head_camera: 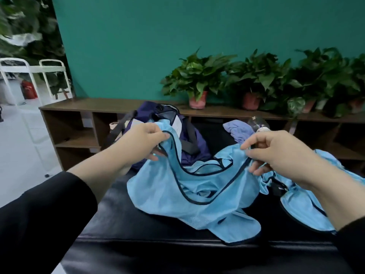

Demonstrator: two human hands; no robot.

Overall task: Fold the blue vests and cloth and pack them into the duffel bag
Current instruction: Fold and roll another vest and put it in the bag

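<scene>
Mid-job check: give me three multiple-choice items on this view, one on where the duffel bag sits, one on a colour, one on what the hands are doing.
1. Where is the duffel bag?
A. beyond the held vest, before the shelf unit
B. on the floor at left
C. on top of the shelf

2. What colour is the vest's edge trim?
A. white
B. dark
C. red

3. What is the state of the hands?
A. both idle
B. only one holds cloth
C. both pinch the vest

Key: 1 A, the bag sits behind the vest on the black bench. 2 B, dark piping lines the openings. 3 C, the left hand and right hand each grip a shoulder part.
</scene>
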